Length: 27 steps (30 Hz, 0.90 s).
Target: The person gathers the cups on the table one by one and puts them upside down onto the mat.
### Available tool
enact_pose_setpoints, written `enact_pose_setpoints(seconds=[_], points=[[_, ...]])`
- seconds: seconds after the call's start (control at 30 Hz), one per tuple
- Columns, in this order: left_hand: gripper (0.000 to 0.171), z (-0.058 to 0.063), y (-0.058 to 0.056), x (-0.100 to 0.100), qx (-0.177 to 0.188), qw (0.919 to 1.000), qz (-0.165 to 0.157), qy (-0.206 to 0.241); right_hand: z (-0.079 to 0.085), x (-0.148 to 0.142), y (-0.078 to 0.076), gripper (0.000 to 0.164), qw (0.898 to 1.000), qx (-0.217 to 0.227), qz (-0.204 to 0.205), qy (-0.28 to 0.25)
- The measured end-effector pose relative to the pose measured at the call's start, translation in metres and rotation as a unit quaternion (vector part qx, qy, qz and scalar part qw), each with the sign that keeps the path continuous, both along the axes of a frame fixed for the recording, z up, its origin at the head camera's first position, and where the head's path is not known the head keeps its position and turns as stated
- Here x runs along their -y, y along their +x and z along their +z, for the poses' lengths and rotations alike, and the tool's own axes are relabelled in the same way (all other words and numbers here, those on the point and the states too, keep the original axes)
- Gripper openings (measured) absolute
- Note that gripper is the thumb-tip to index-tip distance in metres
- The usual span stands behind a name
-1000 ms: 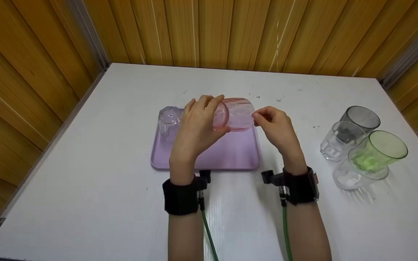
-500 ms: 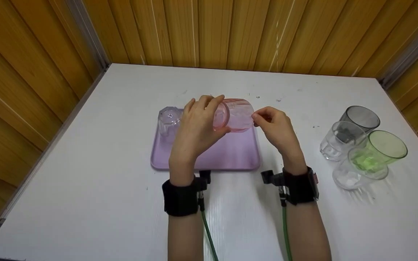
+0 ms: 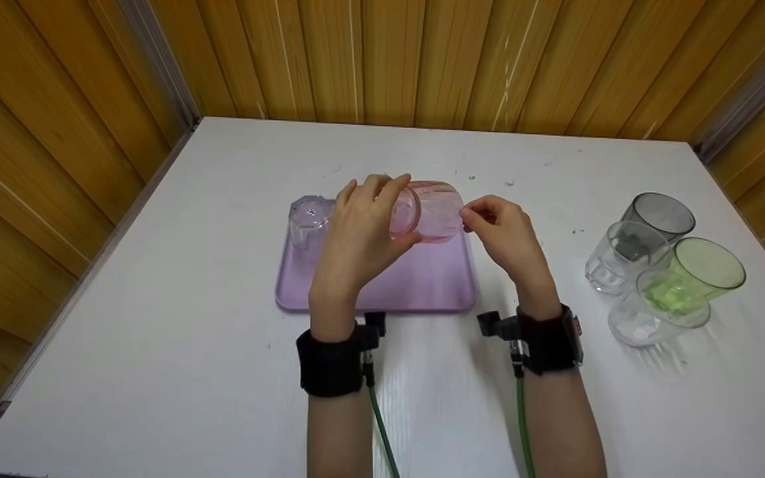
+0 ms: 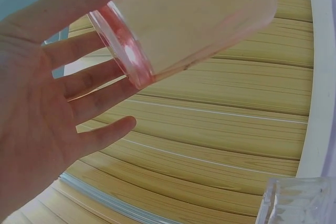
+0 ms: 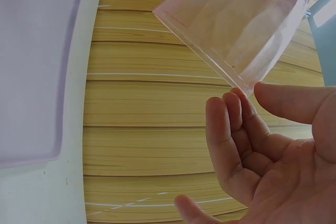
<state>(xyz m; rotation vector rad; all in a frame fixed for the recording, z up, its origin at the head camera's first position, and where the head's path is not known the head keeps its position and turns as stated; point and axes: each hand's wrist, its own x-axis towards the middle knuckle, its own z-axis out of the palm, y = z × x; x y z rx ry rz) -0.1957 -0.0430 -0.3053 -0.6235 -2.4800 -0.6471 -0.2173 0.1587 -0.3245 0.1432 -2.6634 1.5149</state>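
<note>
1. Pink and see-through, the cup is held sideways in the air, over the far right corner of the tray on the bench.
2. The left hand grips the thick base end, while the right hand pinches the thin rim between thumb and fingertips.
3. It looks light, stiff and slick, perhaps brittle; the base seems the surest hold, the rim wants gentleness.
4. An upturned clear tumbler stands at the tray's far left corner; a green tumbler stands near the bench's right edge.
</note>
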Motion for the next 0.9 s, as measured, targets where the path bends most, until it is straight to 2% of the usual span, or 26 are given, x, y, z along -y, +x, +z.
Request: enact_pose_setpoints(seconds=[0.9], points=[[0.064,0.0037,0.0043,0.0014,-0.008,0.9999,0.002,-0.012,-0.0001,0.0022,-0.0007,0.024,1.000,0.002,0.008,-0.001]])
